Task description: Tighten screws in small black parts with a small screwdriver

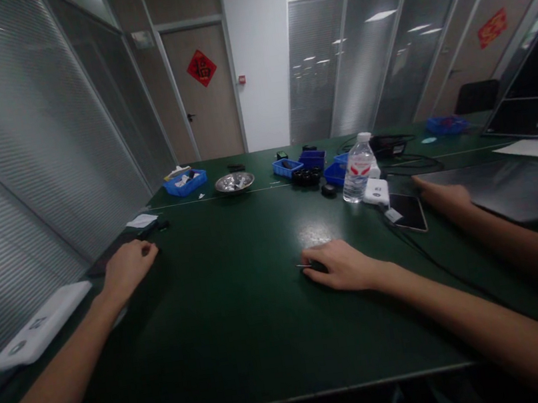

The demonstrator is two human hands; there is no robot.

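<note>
My left hand point(130, 266) is over the left side of the green table point(237, 327), its fingers curled and thumb pressed toward them. Whatever it may hold is hidden. Near it lie small dark items point(149, 229) and a white paper point(142, 221). My right hand point(342, 266) rests low over the middle of the table, closed around a thin tool point(303, 266). A slim, pale metal tip pokes out to the left of the fingers; the rest is mostly covered, so I cannot tell its exact kind.
Another person's hand point(444, 194) touches a dark laptop point(514, 188) at right. A water bottle point(358, 171), phone point(407, 211) and black cable point(434, 261) lie between. Behind are a metal dish point(236, 190) and blue baskets point(186, 185). A white device point(42, 326) sits left.
</note>
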